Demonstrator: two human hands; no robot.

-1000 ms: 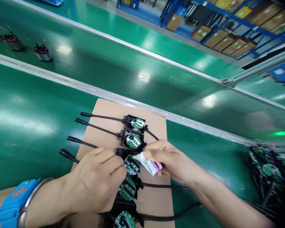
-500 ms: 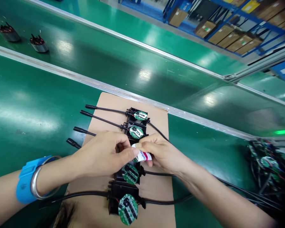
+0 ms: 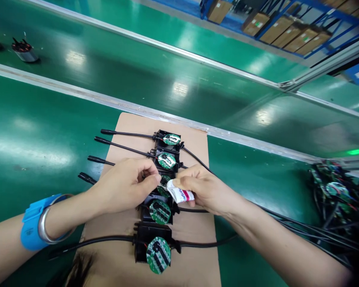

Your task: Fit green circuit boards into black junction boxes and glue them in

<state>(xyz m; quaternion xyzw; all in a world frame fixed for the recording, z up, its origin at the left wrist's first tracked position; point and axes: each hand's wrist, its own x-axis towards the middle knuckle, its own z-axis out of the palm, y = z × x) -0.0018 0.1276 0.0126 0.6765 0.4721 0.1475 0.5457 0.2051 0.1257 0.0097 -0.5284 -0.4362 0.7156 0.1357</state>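
Observation:
My right hand (image 3: 202, 185) grips a soft white tube (image 3: 180, 192) with red and blue print. The tube's nozzle end points left at a round green circuit board (image 3: 164, 190), partly covered by my hands. My left hand (image 3: 131, 179) is closed, thumb and forefinger pinched at that board's left edge; its other fingers are curled. Two farther circuit boards, the far one (image 3: 171, 139) and its neighbour (image 3: 166, 160), carry white paste around their dark parts. Nearer me, two boards, the middle one (image 3: 160, 211) and the front one (image 3: 158, 255), show black strips without white.
Black housings (image 3: 140, 249) with cables stand in a row on a cardboard sheet (image 3: 194, 255) on the green table (image 3: 26, 139). A heap of boards and cables (image 3: 332, 195) lies at the right. Beyond a metal rail (image 3: 107, 103) stands a wire-topped metal part (image 3: 25, 50).
The tube has drawn slightly apart from my left fingertips, uncovering more of the board between my hands. The whole view has shifted a little.

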